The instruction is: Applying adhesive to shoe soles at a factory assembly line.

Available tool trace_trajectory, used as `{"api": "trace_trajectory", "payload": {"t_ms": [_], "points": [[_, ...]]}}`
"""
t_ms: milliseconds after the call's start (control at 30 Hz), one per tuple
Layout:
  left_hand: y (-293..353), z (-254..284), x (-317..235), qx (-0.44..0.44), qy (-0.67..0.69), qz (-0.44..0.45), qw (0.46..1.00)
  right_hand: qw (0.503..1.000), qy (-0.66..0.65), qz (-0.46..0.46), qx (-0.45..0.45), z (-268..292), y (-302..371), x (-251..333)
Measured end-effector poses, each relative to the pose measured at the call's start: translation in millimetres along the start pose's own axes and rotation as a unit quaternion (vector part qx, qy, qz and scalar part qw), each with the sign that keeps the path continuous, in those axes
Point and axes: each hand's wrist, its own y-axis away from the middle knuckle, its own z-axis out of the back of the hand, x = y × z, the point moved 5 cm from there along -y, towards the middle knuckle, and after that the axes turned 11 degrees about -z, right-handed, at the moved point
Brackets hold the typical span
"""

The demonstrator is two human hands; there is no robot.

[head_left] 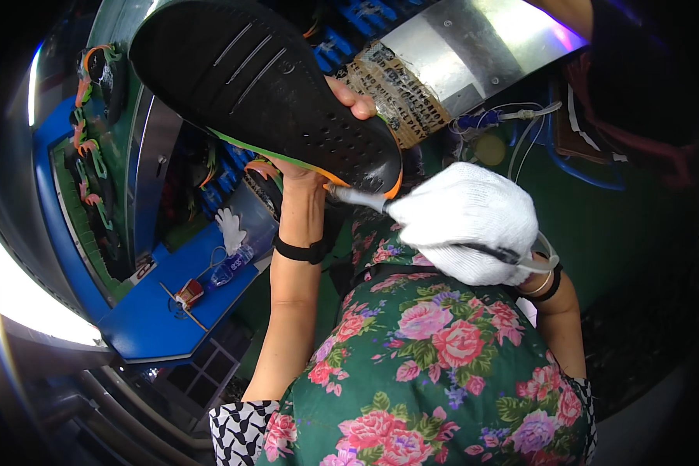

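Observation:
Tilted up in front of me is a black shoe sole (268, 78) with a row of small holes, three slots and a green-and-orange rim. My left hand (297, 172) is closed round its narrow part; a few fingertips show over the far edge, the rest is hidden behind it. A white knitted glove covers my right hand (470, 221), which is closed on a slim grey brush-like tool (361, 198). The tool's orange tip meets or nearly meets the orange rim near my left wrist. A clear tube (547, 252) loops by the right wrist.
At left, a blue table (151, 330) carries a white glove (230, 230), a clear bottle (231, 266) and a small red box (189, 293). Orange-and-green shoe parts (89, 147) line a rack beyond. A metal plate wrapped in printed tape (412, 89) juts in at upper right.

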Motion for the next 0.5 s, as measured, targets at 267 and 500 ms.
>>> {"api": "trace_trajectory", "payload": {"t_ms": [267, 500], "points": [[5, 1, 2, -0.025, 0.01, 0.048, 0.998, 0.997, -0.022, 0.047, 0.065, -14, 6, 0], [-1, 6, 4, -0.012, 0.018, 0.131, 0.991, 0.986, 0.129, 0.106, 0.005, -13, 9, -17]]}}
